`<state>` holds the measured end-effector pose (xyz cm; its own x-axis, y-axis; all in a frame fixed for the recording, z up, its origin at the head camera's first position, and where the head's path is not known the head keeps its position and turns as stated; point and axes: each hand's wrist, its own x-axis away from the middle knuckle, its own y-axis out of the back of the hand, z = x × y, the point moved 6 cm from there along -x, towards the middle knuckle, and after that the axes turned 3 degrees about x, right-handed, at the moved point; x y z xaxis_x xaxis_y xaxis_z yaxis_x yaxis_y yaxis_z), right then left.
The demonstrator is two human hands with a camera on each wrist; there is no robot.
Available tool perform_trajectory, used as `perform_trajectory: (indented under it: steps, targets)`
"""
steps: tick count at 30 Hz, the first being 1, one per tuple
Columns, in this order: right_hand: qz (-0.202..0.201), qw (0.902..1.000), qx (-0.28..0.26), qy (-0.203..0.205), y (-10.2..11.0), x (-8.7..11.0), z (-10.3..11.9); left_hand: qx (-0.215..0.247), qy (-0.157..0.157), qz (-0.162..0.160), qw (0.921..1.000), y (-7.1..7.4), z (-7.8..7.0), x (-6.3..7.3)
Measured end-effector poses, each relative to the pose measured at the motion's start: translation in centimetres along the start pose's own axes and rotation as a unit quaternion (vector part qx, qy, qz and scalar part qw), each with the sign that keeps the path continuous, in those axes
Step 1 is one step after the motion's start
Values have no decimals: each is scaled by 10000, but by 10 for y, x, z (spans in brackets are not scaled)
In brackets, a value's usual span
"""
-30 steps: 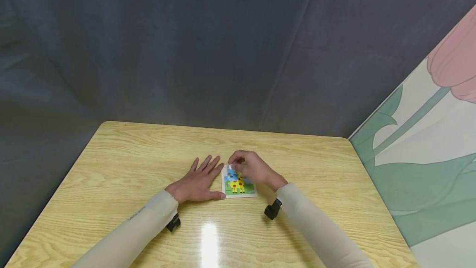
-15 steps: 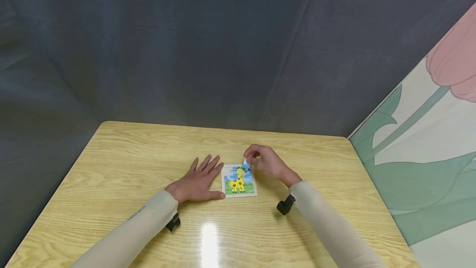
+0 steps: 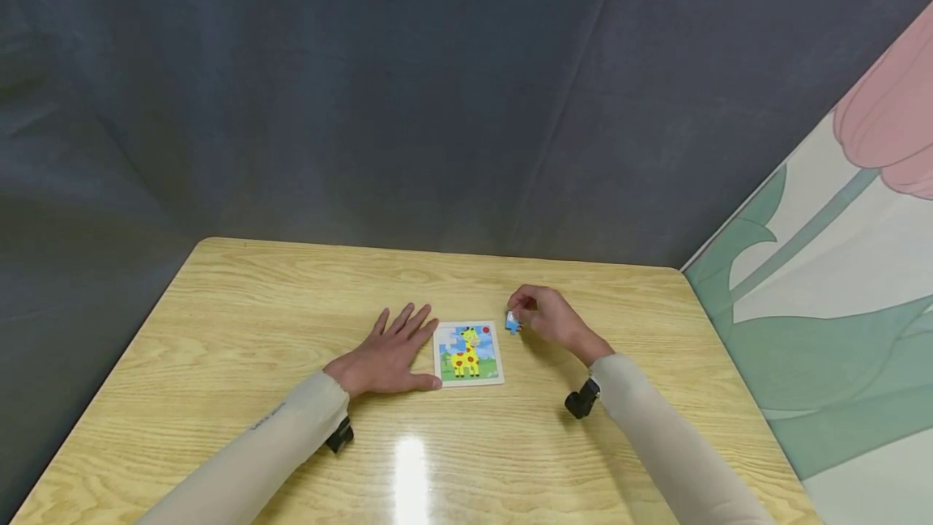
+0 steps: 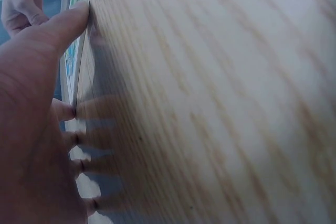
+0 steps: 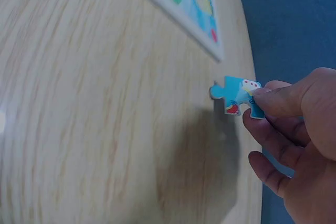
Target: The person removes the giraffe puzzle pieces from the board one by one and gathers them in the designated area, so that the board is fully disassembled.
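Note:
A square giraffe jigsaw puzzle [image 3: 477,369] in a pale frame lies on the table, with a whitish gap at its upper left. My left hand [image 3: 389,359] rests flat beside it, fingers spread, with thumb and forefinger at the frame's left edge. To the right of the puzzle, my right hand [image 3: 550,318] pinches a blue puzzle piece [image 5: 239,96] between thumb and fingers. That piece bears white, red and yellow marks and has a round knob on one side. In the right wrist view it is held over the table, its shadow below.
The wooden table [image 3: 291,282] has a glossy light reflection near its front. A dark curtain [image 3: 364,104] hangs behind it, and a wall with a painted flower [image 3: 838,266] stands to the right.
My right hand has lifted the blue piece from the puzzle's upper left and carried it right, past the frame. My left hand has stayed still.

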<state>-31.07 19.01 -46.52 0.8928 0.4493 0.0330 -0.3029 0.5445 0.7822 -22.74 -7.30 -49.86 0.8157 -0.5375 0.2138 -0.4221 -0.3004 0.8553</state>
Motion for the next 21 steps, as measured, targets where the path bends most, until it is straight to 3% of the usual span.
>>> perform_trajectory:
  steps: [9,14,17,21]
  targets:
    - [-103,9991,328,-231,-2,-3,-16,22,6,-9,10000,1,-1,1]
    - [-104,9992,228,-298,-5,-3,-19,-14,12,-1,10000,-1,1,-1]
    - [-151,9994,271,-167,-7,-3,-15,-39,21,-16,10000,-2,1,-1]
    - [-250,9954,841,376,-13,-3,4,-37,32,-30,10000,-1,1,-1]
